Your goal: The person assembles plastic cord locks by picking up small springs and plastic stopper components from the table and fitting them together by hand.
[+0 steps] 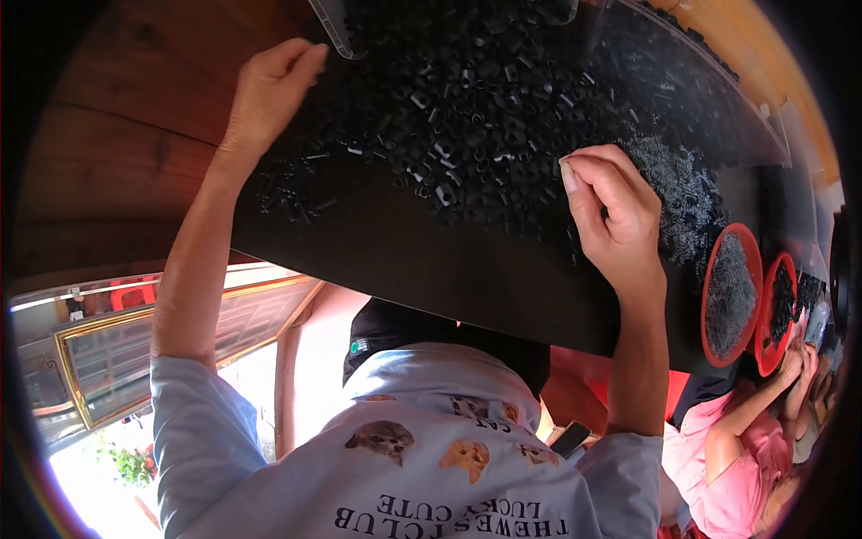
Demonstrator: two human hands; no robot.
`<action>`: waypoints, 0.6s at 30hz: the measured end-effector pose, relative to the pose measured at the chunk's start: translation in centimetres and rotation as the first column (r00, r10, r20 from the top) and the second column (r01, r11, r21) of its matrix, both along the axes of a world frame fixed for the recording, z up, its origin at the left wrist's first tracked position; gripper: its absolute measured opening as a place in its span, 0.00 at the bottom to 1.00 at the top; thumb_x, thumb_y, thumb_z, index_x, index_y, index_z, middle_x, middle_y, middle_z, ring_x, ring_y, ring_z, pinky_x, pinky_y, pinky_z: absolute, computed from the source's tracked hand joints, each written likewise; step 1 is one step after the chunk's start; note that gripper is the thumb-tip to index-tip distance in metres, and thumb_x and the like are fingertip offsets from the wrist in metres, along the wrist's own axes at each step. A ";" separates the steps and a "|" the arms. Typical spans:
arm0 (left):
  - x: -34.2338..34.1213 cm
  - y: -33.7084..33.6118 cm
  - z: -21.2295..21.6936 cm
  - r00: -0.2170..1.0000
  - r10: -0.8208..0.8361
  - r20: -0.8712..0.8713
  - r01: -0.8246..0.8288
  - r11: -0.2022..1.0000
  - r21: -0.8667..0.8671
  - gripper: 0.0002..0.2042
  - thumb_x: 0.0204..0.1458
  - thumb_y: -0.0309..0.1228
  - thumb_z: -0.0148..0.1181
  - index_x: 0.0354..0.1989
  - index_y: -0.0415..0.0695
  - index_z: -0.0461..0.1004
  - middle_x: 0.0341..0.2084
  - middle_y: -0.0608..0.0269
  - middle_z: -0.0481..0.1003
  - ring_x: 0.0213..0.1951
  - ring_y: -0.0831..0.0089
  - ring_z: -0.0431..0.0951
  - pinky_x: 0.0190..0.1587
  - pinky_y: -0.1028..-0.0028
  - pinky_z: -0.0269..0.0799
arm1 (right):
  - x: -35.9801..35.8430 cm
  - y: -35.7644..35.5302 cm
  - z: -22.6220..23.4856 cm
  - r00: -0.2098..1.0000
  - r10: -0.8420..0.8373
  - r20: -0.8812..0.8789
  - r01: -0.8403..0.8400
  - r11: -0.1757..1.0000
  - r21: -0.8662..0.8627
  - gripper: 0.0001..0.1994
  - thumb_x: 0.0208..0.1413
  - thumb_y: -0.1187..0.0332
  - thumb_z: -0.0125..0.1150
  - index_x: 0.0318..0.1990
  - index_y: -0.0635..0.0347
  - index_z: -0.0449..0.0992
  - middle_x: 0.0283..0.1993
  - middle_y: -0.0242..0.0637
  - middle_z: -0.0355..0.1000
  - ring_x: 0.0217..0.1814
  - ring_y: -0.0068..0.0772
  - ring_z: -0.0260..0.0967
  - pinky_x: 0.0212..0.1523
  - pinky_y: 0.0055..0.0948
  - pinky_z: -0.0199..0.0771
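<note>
Over the left part of the dark tabletop [377, 242] is my left hand [269, 90], its fingers curled in and thumb against them; whatever they may hold is hidden. My right hand [615, 207] hovers at the right edge of a heap of small black plastic pieces [485, 135]. Its thumb and forefinger are pinched together, and anything between the tips is too small to make out. A few thin black pieces [292, 193] lie apart from the heap, below my left hand. Beside my right hand spreads a pile of tiny grey pieces [678, 193].
A red bowl [742, 232] of grey pieces stands at the right, next to another red bowl [770, 359] with black pieces. Clear plastic container edges [334, 31] show at the far side. A person in pink [727, 440] works at the right, hands [799, 364] near the bowls.
</note>
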State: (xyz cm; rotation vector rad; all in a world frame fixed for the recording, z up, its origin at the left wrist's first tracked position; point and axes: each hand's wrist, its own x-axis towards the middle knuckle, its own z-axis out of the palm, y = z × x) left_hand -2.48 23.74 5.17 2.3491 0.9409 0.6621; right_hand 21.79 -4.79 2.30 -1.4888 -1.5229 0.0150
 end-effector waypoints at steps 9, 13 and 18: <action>2.3 6.8 -1.1 0.986 0.164 -0.014 -0.162 0.983 0.090 0.22 0.59 0.49 0.55 0.44 0.38 0.75 0.31 0.63 0.76 0.35 0.74 0.74 0.42 0.73 0.68 | 0.2 0.0 -0.8 1.000 0.004 -0.012 -0.005 0.999 -0.038 0.03 0.53 0.82 0.61 0.34 0.66 0.76 0.34 0.40 0.72 0.26 0.30 0.70 0.26 0.24 0.70; 1.7 10.1 -2.9 0.994 0.111 0.009 -0.111 0.977 0.180 0.18 0.59 0.45 0.51 0.43 0.41 0.76 0.31 0.52 0.78 0.37 0.59 0.78 0.40 0.64 0.70 | 0.3 0.4 -0.2 0.999 -0.031 0.028 0.032 0.999 -0.035 0.03 0.53 0.82 0.61 0.35 0.67 0.76 0.35 0.40 0.73 0.27 0.29 0.70 0.27 0.23 0.70; 1.7 7.6 -2.1 0.984 0.178 -0.025 -0.171 0.968 0.185 0.17 0.60 0.43 0.51 0.42 0.41 0.76 0.30 0.53 0.78 0.36 0.59 0.78 0.40 0.64 0.71 | 0.7 -0.3 0.1 0.996 -0.050 0.080 0.046 0.998 0.040 0.05 0.54 0.81 0.61 0.38 0.67 0.76 0.38 0.41 0.73 0.29 0.31 0.71 0.29 0.24 0.71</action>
